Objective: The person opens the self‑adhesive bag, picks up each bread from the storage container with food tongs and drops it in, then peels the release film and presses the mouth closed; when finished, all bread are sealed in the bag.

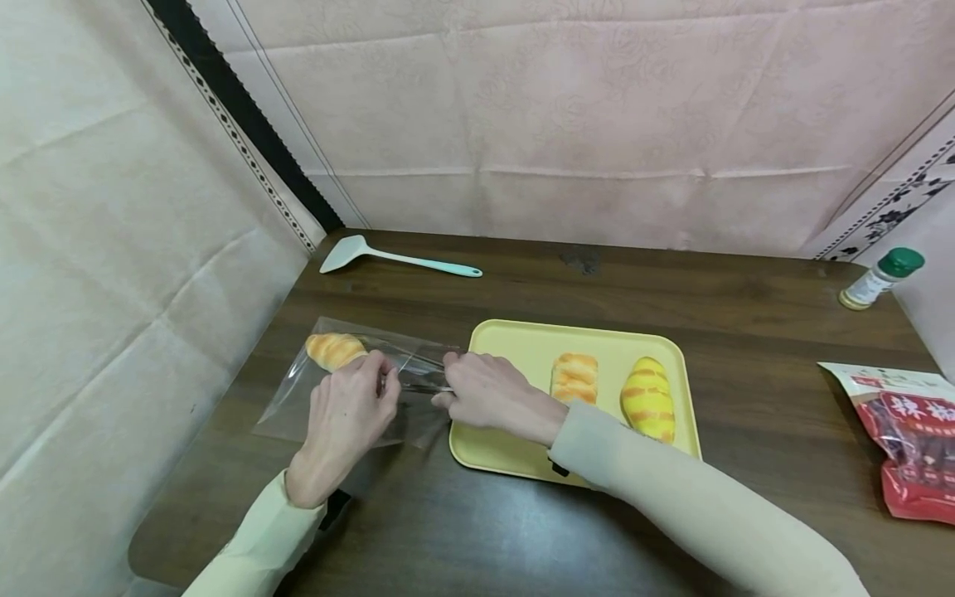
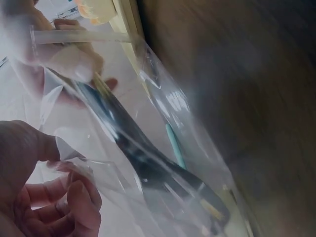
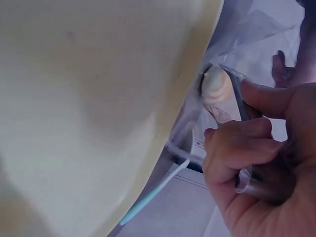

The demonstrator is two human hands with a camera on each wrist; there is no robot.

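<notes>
My left hand (image 1: pixel 349 402) pinches the film of a clear plastic bag (image 1: pixel 287 406) on the left of the table. A golden bread roll (image 1: pixel 332 350) shows at the bag's far side, just past the left hand. In the head view my right hand (image 1: pixel 496 391) grips shiny metal tongs (image 1: pixel 427 387), which reach left into the bag. The left wrist view shows the tongs (image 2: pixel 143 158) through the film; whether their tips touch the roll cannot be made out. Behind the right hand, a rectangular bread (image 1: pixel 574 377) and a yellow bread (image 1: pixel 647 400) lie on a yellow tray (image 1: pixel 515 336).
A pale turquoise spatula (image 1: pixel 418 261) lies near the table's back edge. At the far right stands a small bottle with a green cap (image 1: pixel 900 263). A red food packet (image 1: pixel 910 439) lies by the right edge. Fabric curtains (image 1: pixel 582 108) hang behind and at the sides.
</notes>
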